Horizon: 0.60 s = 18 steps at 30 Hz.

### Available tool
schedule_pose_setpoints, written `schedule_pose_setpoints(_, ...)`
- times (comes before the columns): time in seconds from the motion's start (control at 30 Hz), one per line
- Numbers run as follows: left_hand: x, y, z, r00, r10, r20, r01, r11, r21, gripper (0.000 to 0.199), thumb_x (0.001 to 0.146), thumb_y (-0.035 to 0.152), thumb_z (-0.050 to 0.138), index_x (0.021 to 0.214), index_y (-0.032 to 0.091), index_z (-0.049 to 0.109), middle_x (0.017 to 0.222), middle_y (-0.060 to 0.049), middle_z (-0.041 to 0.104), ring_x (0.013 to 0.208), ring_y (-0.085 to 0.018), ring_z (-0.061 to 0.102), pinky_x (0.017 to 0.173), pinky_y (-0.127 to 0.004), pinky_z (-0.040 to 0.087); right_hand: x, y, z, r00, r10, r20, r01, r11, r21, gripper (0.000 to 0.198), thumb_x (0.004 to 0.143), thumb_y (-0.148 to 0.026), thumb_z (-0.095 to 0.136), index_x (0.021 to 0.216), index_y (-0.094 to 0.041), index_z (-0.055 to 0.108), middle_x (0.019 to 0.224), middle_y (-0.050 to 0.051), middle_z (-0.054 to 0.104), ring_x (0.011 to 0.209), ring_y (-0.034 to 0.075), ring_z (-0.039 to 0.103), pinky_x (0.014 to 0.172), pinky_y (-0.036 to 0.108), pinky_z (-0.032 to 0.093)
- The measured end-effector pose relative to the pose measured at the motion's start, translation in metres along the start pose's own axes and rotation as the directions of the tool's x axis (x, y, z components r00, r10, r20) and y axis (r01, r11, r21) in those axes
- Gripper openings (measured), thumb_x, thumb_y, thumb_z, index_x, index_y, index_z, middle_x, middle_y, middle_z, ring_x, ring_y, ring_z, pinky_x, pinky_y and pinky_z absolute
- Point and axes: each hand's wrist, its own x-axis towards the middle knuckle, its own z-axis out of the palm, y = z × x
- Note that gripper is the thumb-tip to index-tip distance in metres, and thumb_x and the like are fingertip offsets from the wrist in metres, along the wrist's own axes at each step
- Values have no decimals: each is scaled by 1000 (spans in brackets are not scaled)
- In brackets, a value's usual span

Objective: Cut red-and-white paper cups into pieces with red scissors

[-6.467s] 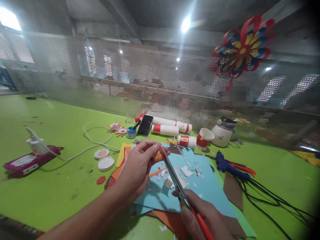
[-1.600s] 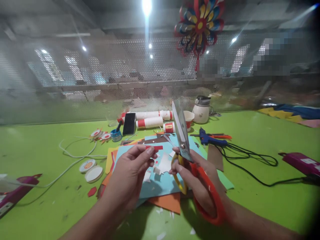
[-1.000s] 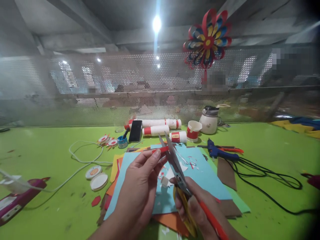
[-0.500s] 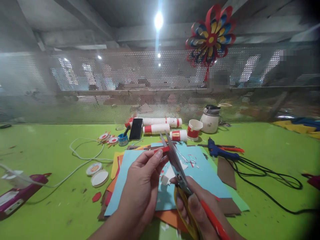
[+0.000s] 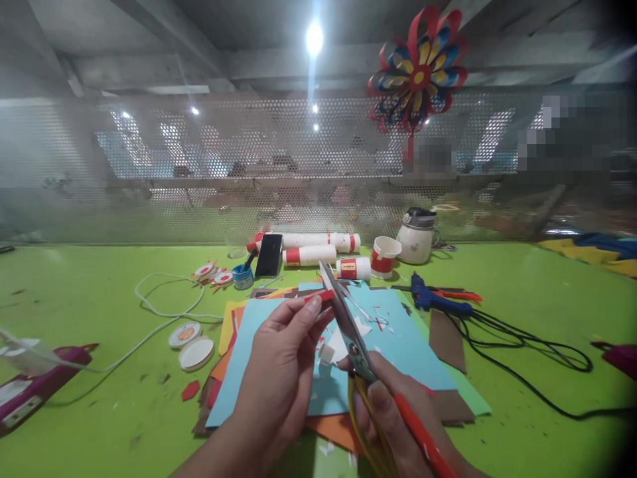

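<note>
Between the thumb and fingers of my left hand (image 5: 279, 365) is a small red strip (image 5: 326, 296), probably paper; its right end meets the scissor blades. My right hand (image 5: 398, 405) grips a pair of scissors (image 5: 352, 338) with one yellow and one orange-red handle. The blades point up and away and lie nearly together. Below both hands a light blue sheet (image 5: 413, 358) tops a stack of coloured paper. White scraps (image 5: 343, 342) and thin red and white bits lie on it, partly covered by my hands.
Behind the stack stand paper cups (image 5: 385, 257), a phone (image 5: 269, 255), a blue paint jar (image 5: 243, 276) and a white jug (image 5: 416, 236). To the right lies a blue glue gun (image 5: 440, 299) with a black cord. A purple power strip (image 5: 44, 385) sits left, with a white cable.
The scissor blades have closed from a narrow gap to nearly together at the red strip's end. My left hand keeps its hold, and the whole view has shifted slightly.
</note>
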Motion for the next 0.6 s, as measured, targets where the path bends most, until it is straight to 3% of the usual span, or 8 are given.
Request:
schedule_pose_setpoints(0.1, 1, 1, -2, 1000, -5, -27, 5, 1000, -5, 10, 70, 17, 74, 76, 11, 68, 88, -8, 72, 86, -15, 66, 90, -30, 49, 3, -3, -3, 1000, 18, -10, -18, 999, -31, 49, 90, -63, 36, 103, -18, 49, 56, -7, 36, 46, 9, 32, 44, 23, 26)
schedule_pose_setpoints(0.37, 2, 6, -7, 1000, -16, -9, 16, 998, 67, 10, 71, 19, 74, 75, 12, 69, 81, -6, 70, 80, -13, 64, 76, -23, 50, 9, -18, -13, 998, 67, 6, -66, 994, -92, 52, 88, -66, 37, 108, -19, 47, 67, -1, 50, 56, 12, 46, 51, 26, 37)
schedule_pose_setpoints(0.6, -1, 7, -9, 990, -123, 65, 113, 984, 135, 9, 74, 21, 72, 74, 13, 67, 73, -4, 68, 71, -10, 61, 65, -19, 45, 9, -34, -16, 999, 30, -25, -34, 979, -202, 41, 92, -58, 40, 107, -21, 50, 71, -2, 52, 62, 12, 45, 56, 25, 35)
